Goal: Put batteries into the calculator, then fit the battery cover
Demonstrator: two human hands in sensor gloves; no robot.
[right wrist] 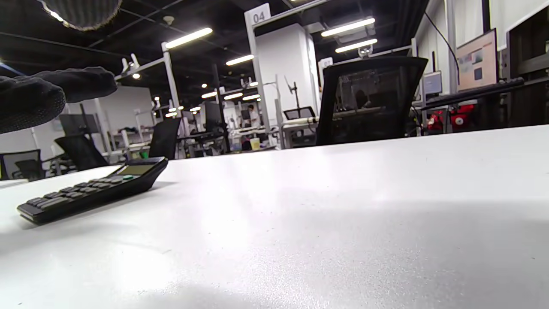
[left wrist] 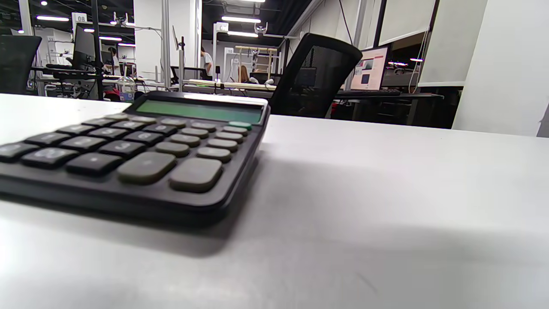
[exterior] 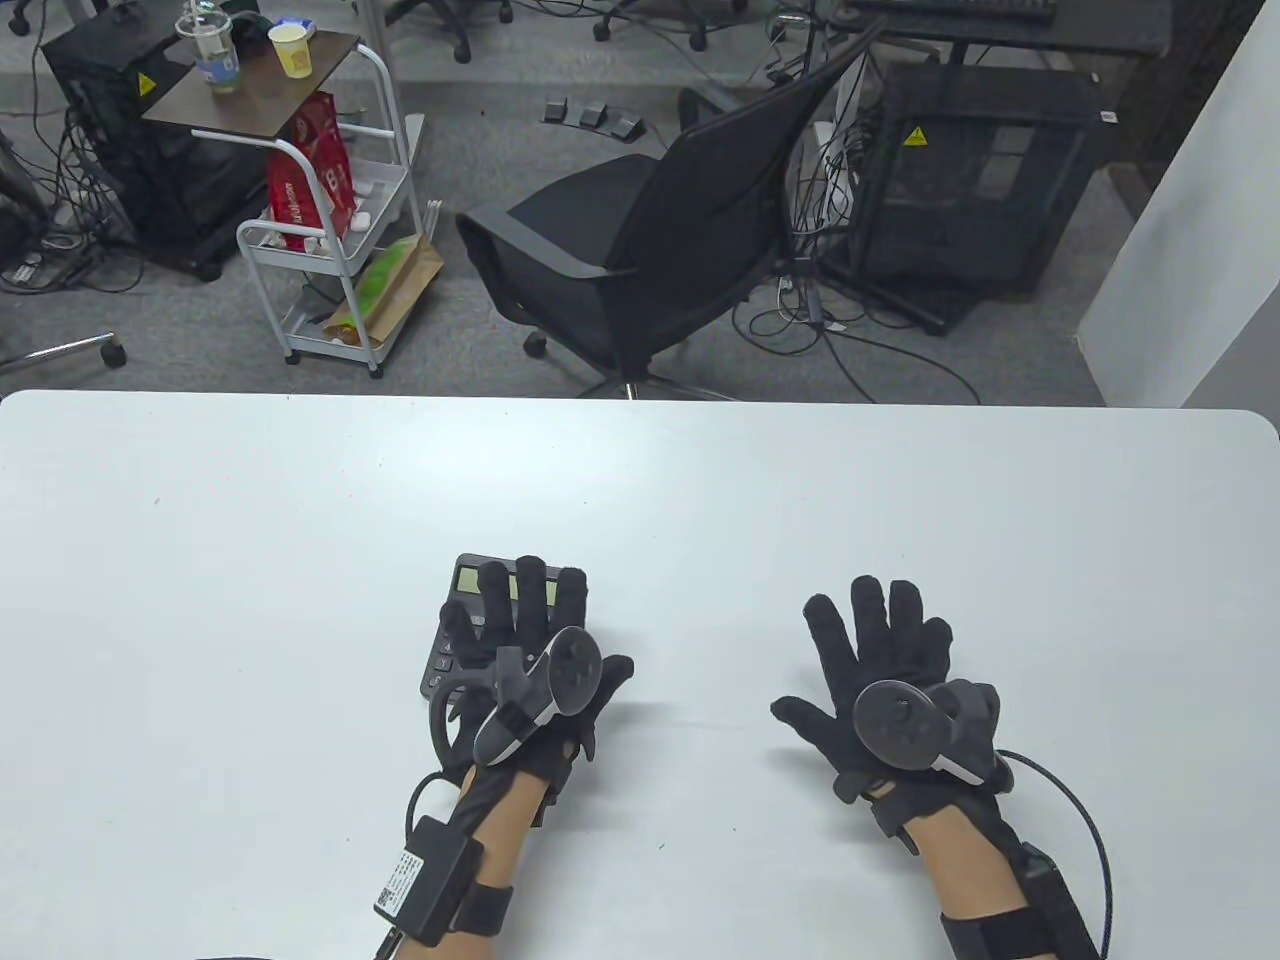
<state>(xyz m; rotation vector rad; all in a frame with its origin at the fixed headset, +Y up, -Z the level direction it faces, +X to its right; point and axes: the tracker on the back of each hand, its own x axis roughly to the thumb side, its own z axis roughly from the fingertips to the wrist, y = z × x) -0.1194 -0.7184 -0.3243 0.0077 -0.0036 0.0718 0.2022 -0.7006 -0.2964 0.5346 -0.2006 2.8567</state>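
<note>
A black calculator [exterior: 466, 582] lies flat on the white table [exterior: 250, 560], keys and green display facing up. It fills the left of the left wrist view [left wrist: 141, 146] and lies small at the left of the right wrist view [right wrist: 94, 189]. My left hand [exterior: 520, 625] is spread open, palm down, over the calculator and covers most of its keys; I cannot tell if it touches. My right hand [exterior: 875, 650] is spread open and empty over bare table to the right. No batteries or battery cover show in any view.
The table's far edge [exterior: 640, 398] runs across the middle of the table view. Beyond it stand a black office chair [exterior: 650, 250] and a white trolley [exterior: 320, 230] with cups and bags. Wide bare tabletop lies around both hands.
</note>
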